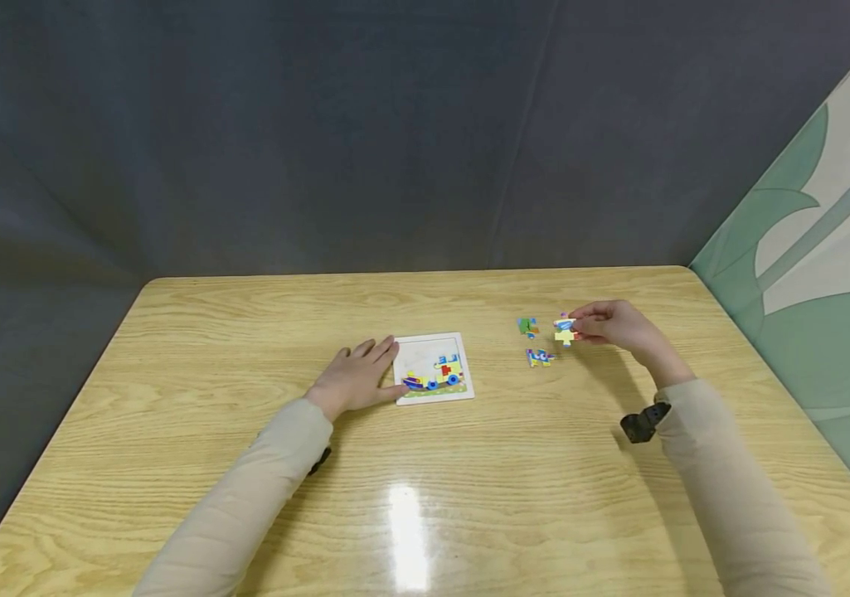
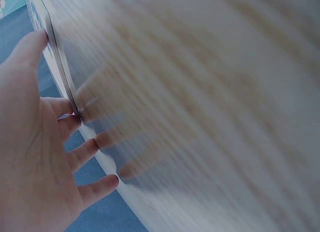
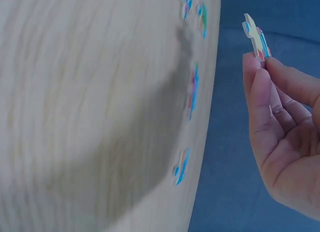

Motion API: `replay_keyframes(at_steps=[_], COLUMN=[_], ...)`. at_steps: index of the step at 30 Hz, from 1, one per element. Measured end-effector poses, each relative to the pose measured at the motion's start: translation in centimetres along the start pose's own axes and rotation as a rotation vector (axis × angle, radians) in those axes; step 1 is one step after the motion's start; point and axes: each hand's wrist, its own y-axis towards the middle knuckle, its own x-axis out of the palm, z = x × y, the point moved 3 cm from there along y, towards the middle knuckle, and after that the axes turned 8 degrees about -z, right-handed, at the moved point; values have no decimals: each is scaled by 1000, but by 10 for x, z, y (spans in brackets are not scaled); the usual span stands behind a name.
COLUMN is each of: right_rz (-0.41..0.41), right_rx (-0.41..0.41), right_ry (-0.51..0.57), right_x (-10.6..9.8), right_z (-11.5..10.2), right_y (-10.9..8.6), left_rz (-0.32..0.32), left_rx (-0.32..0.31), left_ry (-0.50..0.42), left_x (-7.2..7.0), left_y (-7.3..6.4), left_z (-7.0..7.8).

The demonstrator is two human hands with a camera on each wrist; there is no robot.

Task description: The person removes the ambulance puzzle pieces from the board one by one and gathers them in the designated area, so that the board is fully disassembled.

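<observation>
- Head view: we see the tray (image 1: 425, 348) flat on the table (image 1: 245, 332), about midway between the table's left and right edges.
- Left hand (image 1: 357, 375): at the tray's left edge. Fingers nearly straight and slightly apart; thumb spread wide from them, its tip on the tray by the near left corner. Fingertips reach toward the far left corner.
- Fitted pieces (image 1: 453, 379): along the tray's near edge and partly up its right edge, showing a vehicle with blue wheels. White floor shows toward the far left corner.
- Right hand (image 1: 614, 325): between the tray's right edge and the table's right edge. Thumb and fingertips pinch the held piece (image 3: 255, 35), which we see tilted and nearly edge-on in the right wrist view.
- Loose: green piece (image 1: 526, 326) nearer the table's far edge, blue piece (image 1: 540, 358) just nearer us. Right wrist view shows four lying on the table; we cannot match them all to the head view.
- Surroundings: dark curtain (image 1: 320, 141) beyond the far edge, leaf-patterned panel (image 1: 842, 348) along the right edge.
</observation>
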Motion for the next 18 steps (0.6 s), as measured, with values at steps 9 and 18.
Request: replay_keyframes(at_steps=[9,18], right_rz=[-28,-88], right_rx=[28,77], right_ry=[42,66], right_x=[-9,-10], right_z=[21,36], right_y=[-5,-6], left_rz=[1,-5], left_rx=[0,2], left_ry=[-4,-10], left_x=[-1,-2], left_y=[-1,-3], left_z=[0,1])
